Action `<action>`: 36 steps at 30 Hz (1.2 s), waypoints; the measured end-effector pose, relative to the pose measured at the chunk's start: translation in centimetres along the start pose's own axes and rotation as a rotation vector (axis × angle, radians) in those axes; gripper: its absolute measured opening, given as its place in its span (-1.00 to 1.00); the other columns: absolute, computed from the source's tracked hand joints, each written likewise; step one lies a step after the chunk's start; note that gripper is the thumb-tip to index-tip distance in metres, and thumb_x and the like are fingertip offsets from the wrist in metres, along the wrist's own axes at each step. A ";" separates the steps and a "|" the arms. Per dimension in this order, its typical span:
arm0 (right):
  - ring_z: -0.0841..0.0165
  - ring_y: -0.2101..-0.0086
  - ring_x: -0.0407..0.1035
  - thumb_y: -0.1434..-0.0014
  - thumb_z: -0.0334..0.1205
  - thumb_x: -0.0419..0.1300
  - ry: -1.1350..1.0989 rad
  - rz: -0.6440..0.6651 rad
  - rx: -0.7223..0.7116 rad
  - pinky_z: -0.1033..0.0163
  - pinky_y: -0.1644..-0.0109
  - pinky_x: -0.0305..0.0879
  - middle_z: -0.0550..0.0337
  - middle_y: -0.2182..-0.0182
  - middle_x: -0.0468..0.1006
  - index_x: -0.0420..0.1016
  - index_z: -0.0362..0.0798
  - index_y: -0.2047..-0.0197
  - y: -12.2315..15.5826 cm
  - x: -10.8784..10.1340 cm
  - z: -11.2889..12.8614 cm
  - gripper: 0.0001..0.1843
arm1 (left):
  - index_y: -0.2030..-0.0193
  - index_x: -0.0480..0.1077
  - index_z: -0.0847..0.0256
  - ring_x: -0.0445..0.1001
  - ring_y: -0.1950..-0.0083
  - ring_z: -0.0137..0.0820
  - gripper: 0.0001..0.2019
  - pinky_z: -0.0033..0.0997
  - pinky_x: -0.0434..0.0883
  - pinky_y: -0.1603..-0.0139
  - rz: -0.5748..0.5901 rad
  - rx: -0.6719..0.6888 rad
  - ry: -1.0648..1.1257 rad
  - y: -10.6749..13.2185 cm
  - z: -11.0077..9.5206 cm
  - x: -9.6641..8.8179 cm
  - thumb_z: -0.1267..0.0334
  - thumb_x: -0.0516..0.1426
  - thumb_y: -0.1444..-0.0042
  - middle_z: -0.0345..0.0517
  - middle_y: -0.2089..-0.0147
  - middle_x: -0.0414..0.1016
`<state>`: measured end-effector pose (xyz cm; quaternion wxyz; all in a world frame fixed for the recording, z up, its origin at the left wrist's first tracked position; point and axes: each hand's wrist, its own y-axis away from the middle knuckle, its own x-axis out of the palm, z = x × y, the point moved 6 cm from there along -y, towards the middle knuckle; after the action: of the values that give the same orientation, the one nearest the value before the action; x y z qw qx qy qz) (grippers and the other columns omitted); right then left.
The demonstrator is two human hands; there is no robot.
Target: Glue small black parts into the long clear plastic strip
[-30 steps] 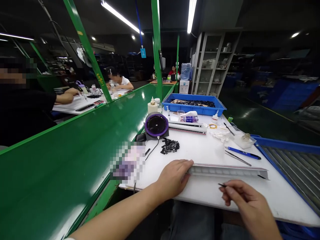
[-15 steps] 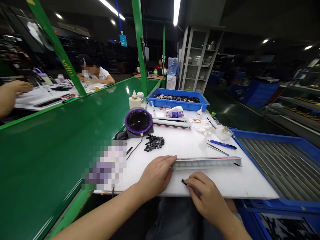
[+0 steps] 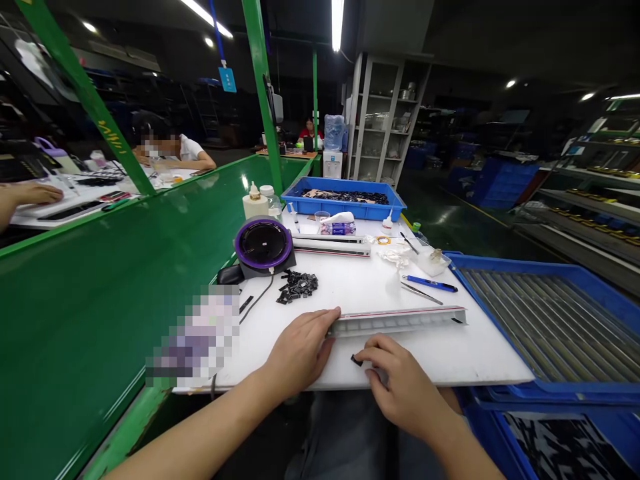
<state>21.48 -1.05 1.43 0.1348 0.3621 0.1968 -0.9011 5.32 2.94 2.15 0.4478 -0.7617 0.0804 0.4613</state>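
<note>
My left hand (image 3: pixel 303 350) is closed around the left end of a pale grey channel-shaped strip (image 3: pixel 400 321) with a red line along its top edge. The strip lies across the white tabletop, and a small black mark or piece shows inside its right end. Just in front of the strip, a small black piece (image 3: pixel 357 360) is at the fingertips of my right hand (image 3: pixel 400 377). The index finger touches this piece while the thumb stands apart from it. A pile of small black pieces (image 3: pixel 299 287) lies beyond my left hand.
A round black device with a purple rim (image 3: pixel 264 243) stands at the left, its cable on the table. Two more strips (image 3: pixel 333 248), a blue pen (image 3: pixel 430 283) and tweezers (image 3: pixel 421 293) lie beyond. Blue trays (image 3: pixel 530 267) are at the right; a green partition (image 3: pixel 175 247) runs left.
The view has swung slightly right, so everything appears shifted left. My right thumb has moved away from the index finger and the small black piece. My left hand keeps its hold on the strip.
</note>
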 end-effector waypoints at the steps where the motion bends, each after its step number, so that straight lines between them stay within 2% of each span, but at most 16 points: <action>1: 0.32 0.21 0.34 -0.16 -0.55 0.04 0.010 0.041 -0.010 0.19 0.10 0.31 0.16 0.21 0.42 0.48 0.02 0.08 -0.1 0.0 0.0 -0.62 | -0.24 0.17 0.22 0.48 -0.09 -0.24 -0.49 -0.16 0.48 -0.08 0.000 -0.001 0.002 0.0 0.0 0.0 0.45 0.05 -0.13 0.04 -0.08 0.51; 5: 0.32 0.25 0.34 -0.27 -0.45 0.05 0.132 0.138 -0.060 0.20 0.16 0.29 0.18 0.27 0.42 0.51 0.03 0.15 -0.8 0.3 0.0 -0.74 | -0.25 0.15 0.23 0.46 -0.10 -0.25 -0.47 -0.16 0.47 -0.09 0.012 -0.005 0.005 0.2 -0.1 0.0 0.46 0.06 -0.11 0.02 -0.08 0.51; 9: 0.26 0.26 0.34 -0.32 -0.38 0.03 0.262 0.114 -0.128 0.16 0.20 0.28 0.14 0.29 0.44 0.49 -0.02 0.19 -1.1 1.1 0.3 -0.79 | -0.26 0.14 0.24 0.45 -0.11 -0.26 -0.46 -0.16 0.46 -0.11 0.029 -0.013 0.018 0.3 -0.1 0.0 0.46 0.07 -0.10 0.02 -0.08 0.51; 12: 0.28 0.25 0.36 -0.33 -0.39 0.01 0.178 0.011 -0.126 0.16 0.18 0.30 0.13 0.28 0.47 0.46 -0.03 0.16 -1.0 1.3 0.1 -0.80 | -0.26 0.14 0.24 0.45 -0.12 -0.25 -0.45 -0.16 0.46 -0.11 0.039 -0.021 0.029 0.3 0.0 0.1 0.46 0.07 -0.10 0.02 -0.08 0.50; 16: 0.33 0.23 0.38 -0.33 -0.40 0.03 0.078 -0.237 -0.163 0.20 0.14 0.33 0.13 0.23 0.50 0.44 -0.05 0.09 -1.4 0.4 0.4 -0.80 | -0.28 0.11 0.22 0.46 -0.11 -0.25 -0.43 -0.16 0.46 -0.11 0.015 -0.013 0.036 0.4 0.1 0.3 0.46 0.07 -0.11 0.02 -0.08 0.50; 18: 0.30 0.24 0.37 -0.31 -0.41 0.04 0.129 -0.329 -0.204 0.17 0.13 0.34 0.11 0.25 0.50 0.45 -0.07 0.09 -2.0 0.2 1.1 -0.80 | -0.31 0.07 0.22 0.46 -0.11 -0.25 -0.41 -0.17 0.47 -0.12 0.009 -0.020 0.043 0.5 0.3 0.4 0.45 0.07 -0.13 0.03 -0.11 0.48; 21: 0.24 0.26 0.30 -0.28 -0.40 0.08 0.273 -0.407 -0.197 0.09 0.18 0.33 0.06 0.31 0.43 0.51 -0.08 0.21 -3.3 0.5 1.9 -0.83 | -0.35 0.00 0.23 0.42 -0.17 -0.23 -0.39 -0.19 0.46 -0.13 0.018 -0.072 0.063 0.5 0.6 0.5 0.42 0.06 -0.16 0.11 -0.20 0.39; 23: 0.17 0.19 0.27 -0.25 -0.40 0.11 0.363 -0.450 -0.181 0.00 0.12 0.32 -0.01 0.22 0.41 0.53 -0.08 0.26 -4.0 0.9 2.3 -0.84 | -0.36 -0.03 0.22 0.39 -0.21 -0.22 -0.37 -0.19 0.47 -0.14 0.024 -0.102 0.077 0.5 0.7 0.4 0.42 0.05 -0.16 0.15 -0.25 0.31; 27: 0.03 -0.06 0.16 -0.17 -0.48 0.11 0.418 -0.431 -0.221 -0.18 -0.14 0.18 -0.06 -0.07 0.34 0.52 -0.10 0.27 -4.8 2.4 2.6 -0.81 | -0.39 -0.11 0.20 0.35 -0.23 -0.23 -0.30 -0.22 0.46 -0.15 0.029 -0.106 0.099 0.4 0.6 0.2 0.46 0.04 -0.13 0.16 -0.30 0.21; 31: 0.05 -0.09 0.15 -0.15 -0.48 0.09 0.339 -0.345 -0.237 -0.19 -0.18 0.15 -0.04 -0.09 0.35 0.51 -0.10 0.22 -5.0 2.8 2.5 -0.79 | -0.37 -0.10 0.22 0.29 -0.28 -0.22 -0.33 -0.21 0.45 -0.17 0.027 -0.106 0.104 0.4 0.6 0.2 0.46 0.04 -0.13 0.17 -0.31 0.19; 33: 0.09 -0.09 0.17 -0.15 -0.49 0.06 0.263 -0.321 -0.270 -0.14 -0.18 0.18 -0.02 -0.08 0.35 0.49 -0.09 0.15 -4.5 2.1 2.2 -0.73 | -0.31 -0.02 0.23 0.27 -0.30 -0.23 -0.40 -0.21 0.45 -0.16 0.025 -0.113 0.119 0.4 0.7 0.2 0.46 0.05 -0.13 0.17 -0.31 0.20; 36: 0.14 -0.09 0.20 -0.15 -0.50 0.04 0.203 -0.398 -0.294 -0.09 -0.19 0.21 -0.02 -0.05 0.36 0.46 -0.08 0.09 -3.2 -0.3 0.8 -0.69 | -0.11 0.13 0.23 0.34 -0.25 -0.26 -0.60 -0.25 0.51 -0.06 0.027 -0.114 0.145 0.5 0.8 0.3 0.48 0.04 -0.13 0.20 -0.32 0.19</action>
<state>19.99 1.47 2.95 -0.0143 0.3812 0.4053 -0.8308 4.72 3.35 1.47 0.3905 -0.8162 0.0964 0.4149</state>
